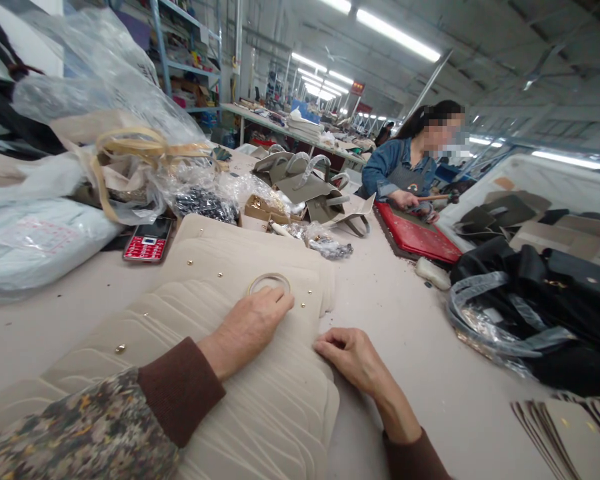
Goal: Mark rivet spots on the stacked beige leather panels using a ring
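Note:
A wide stack of beige leather-like panels (260,400) lies fanned out in front of me, with small gold-coloured metal studs on the upper pieces. My left hand (250,327) rests over the panels, its fingers closed on the near edge of a narrow roll of tape (270,275). Beyond its knuckles the ring of the roll shows. At the right edge of the stack is my right hand (353,360), thumb and forefinger pinched together. Whatever lies between those fingertips is too small to make out.
A red-keyed phone (149,241) and plastic bags (40,240) lie at left. Behind the stack are olive bag pieces (310,187) and an open carton (263,210). A co-worker (405,160) holds a hammer over a red board (415,233). Black bags (540,300) are at right.

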A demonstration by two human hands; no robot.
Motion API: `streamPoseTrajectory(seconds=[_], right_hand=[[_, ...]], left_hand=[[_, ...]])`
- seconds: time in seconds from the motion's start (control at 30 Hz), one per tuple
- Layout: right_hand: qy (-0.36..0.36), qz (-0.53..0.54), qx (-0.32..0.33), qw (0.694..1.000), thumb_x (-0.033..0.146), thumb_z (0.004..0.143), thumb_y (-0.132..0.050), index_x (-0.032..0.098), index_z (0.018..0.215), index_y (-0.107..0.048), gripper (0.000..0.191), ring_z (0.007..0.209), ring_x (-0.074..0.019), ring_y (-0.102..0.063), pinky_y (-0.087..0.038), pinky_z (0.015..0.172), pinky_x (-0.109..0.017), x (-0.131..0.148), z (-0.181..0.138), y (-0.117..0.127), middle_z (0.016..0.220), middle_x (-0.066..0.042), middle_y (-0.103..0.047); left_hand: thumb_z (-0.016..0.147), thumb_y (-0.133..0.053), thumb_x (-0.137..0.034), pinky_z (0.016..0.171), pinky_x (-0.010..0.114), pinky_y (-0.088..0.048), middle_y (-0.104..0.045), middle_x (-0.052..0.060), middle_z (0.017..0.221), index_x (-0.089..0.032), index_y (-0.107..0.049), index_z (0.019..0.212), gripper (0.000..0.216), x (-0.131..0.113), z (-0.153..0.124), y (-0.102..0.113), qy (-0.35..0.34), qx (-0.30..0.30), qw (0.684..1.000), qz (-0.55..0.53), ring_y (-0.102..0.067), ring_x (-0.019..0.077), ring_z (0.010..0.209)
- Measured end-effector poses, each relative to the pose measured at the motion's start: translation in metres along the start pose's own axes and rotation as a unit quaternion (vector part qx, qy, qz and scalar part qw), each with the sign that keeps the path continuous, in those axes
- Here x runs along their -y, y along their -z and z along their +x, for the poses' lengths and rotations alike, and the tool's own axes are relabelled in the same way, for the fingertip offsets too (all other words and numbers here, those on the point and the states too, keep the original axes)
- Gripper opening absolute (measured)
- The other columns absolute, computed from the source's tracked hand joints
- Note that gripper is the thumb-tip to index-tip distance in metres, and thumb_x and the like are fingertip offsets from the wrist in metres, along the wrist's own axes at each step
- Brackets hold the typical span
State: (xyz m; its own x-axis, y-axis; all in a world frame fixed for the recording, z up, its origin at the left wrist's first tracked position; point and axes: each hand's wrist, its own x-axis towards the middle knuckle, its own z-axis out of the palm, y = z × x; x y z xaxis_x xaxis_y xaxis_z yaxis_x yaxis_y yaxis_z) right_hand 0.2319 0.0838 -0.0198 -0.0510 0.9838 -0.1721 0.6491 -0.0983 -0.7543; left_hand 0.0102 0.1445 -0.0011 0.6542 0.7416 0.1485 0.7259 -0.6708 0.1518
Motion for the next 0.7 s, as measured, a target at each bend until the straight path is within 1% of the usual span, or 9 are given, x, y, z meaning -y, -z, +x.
streamPoseTrajectory(seconds=[0.07, 0.1, 0.2, 0.27, 0.33, 0.43, 0.57, 0.63, 0.7], right_hand=[[0.013, 0.018, -0.010, 1.000, 0.031, 0.081, -0.061, 0.018, 0.070, -0.074, 0.022, 0.062, -0.0161, -0.060, -0.041, 0.057, -0.024, -0.001, 0.001, 0.001, 0.066, 0.000, -0.071], [0.020, 0.029, -0.037, 0.999, 0.032, 0.081, -0.060, 0.018, 0.075, -0.075, 0.022, 0.065, -0.0170, -0.061, -0.043, 0.059, -0.025, -0.001, 0.003, 0.000, 0.070, -0.001, -0.072], [0.022, 0.044, -0.157, 0.986, 0.036, 0.080, -0.063, 0.017, 0.093, -0.072, 0.025, 0.069, -0.0184, -0.064, -0.048, 0.066, -0.028, 0.003, 0.015, -0.006, 0.079, -0.004, -0.073], [0.007, 0.026, -0.193, 0.981, 0.037, 0.077, -0.066, 0.016, 0.103, -0.067, 0.033, 0.068, -0.0185, -0.065, -0.049, 0.066, -0.029, 0.008, 0.024, -0.012, 0.079, -0.004, -0.072], [-0.003, -0.003, -0.195, 0.981, 0.037, 0.075, -0.068, 0.016, 0.107, -0.062, 0.039, 0.066, -0.0184, -0.065, -0.048, 0.064, -0.028, 0.013, 0.033, -0.018, 0.074, -0.002, -0.070], [-0.002, -0.023, -0.204, 0.979, 0.035, 0.074, -0.067, 0.016, 0.106, -0.060, 0.039, 0.061, -0.0174, -0.062, -0.044, 0.061, -0.028, 0.016, 0.042, -0.023, 0.063, 0.003, -0.064], [0.001, 0.010, -0.200, 0.980, 0.034, 0.073, -0.065, 0.017, 0.103, -0.058, 0.034, 0.055, -0.0157, -0.058, -0.042, 0.056, -0.026, 0.012, 0.049, -0.021, 0.057, 0.006, -0.060], [-0.002, 0.022, -0.191, 0.981, 0.034, 0.075, -0.063, 0.016, 0.105, -0.058, 0.036, 0.053, -0.0156, -0.058, -0.042, 0.055, -0.026, 0.012, 0.050, -0.020, 0.056, 0.006, -0.059], [-0.001, 0.015, -0.192, 0.981, 0.037, 0.075, -0.064, 0.016, 0.112, -0.058, 0.043, 0.055, -0.0163, -0.059, -0.042, 0.056, -0.026, 0.015, 0.050, -0.020, 0.058, 0.005, -0.062]], left_hand=[[0.096, -0.039, -0.009, 0.077, 0.035, -0.045, -0.062, 0.008, 0.098, -0.016, -0.057, 0.097, 0.019, 0.002, 0.001, 0.002, -0.002, 0.006, 1.000, 0.004, -0.054, 0.0230, 0.093], [0.095, -0.039, -0.008, 0.077, 0.035, -0.045, -0.062, 0.008, 0.099, -0.016, -0.057, 0.097, 0.019, 0.002, 0.002, 0.002, -0.004, 0.012, 1.000, 0.003, -0.054, 0.0233, 0.093], [0.093, -0.040, -0.006, 0.079, 0.036, -0.044, -0.062, 0.009, 0.099, -0.016, -0.057, 0.096, 0.020, 0.002, 0.003, 0.002, -0.019, 0.023, 1.000, -0.003, -0.052, 0.0231, 0.090], [0.093, -0.041, -0.006, 0.083, 0.037, -0.043, -0.061, 0.008, 0.100, -0.016, -0.057, 0.097, 0.020, 0.003, 0.002, 0.001, -0.031, 0.019, 0.999, -0.010, -0.051, 0.0231, 0.091], [0.092, -0.041, -0.006, 0.085, 0.038, -0.042, -0.061, 0.008, 0.099, -0.016, -0.057, 0.097, 0.019, 0.004, 0.001, 0.000, -0.037, 0.017, 0.999, -0.017, -0.050, 0.0230, 0.092], [0.092, -0.042, -0.006, 0.085, 0.037, -0.040, -0.060, 0.007, 0.098, -0.017, -0.057, 0.098, 0.019, 0.005, -0.001, -0.002, -0.051, 0.019, 0.998, -0.021, -0.050, 0.0228, 0.090], [0.091, -0.040, -0.005, 0.083, 0.038, -0.040, -0.060, 0.006, 0.096, -0.017, -0.056, 0.100, 0.022, 0.007, -0.004, -0.004, -0.070, 0.019, 0.997, -0.011, -0.050, 0.0217, 0.083], [0.092, -0.040, -0.006, 0.083, 0.037, -0.040, -0.060, 0.007, 0.097, -0.017, -0.056, 0.101, 0.021, 0.007, -0.004, -0.003, -0.068, 0.016, 0.997, -0.011, -0.051, 0.0220, 0.086], [0.094, -0.041, -0.008, 0.085, 0.037, -0.040, -0.060, 0.007, 0.100, -0.016, -0.056, 0.102, 0.019, 0.008, -0.004, 0.000, -0.057, 0.018, 0.998, -0.015, -0.051, 0.0226, 0.091]])
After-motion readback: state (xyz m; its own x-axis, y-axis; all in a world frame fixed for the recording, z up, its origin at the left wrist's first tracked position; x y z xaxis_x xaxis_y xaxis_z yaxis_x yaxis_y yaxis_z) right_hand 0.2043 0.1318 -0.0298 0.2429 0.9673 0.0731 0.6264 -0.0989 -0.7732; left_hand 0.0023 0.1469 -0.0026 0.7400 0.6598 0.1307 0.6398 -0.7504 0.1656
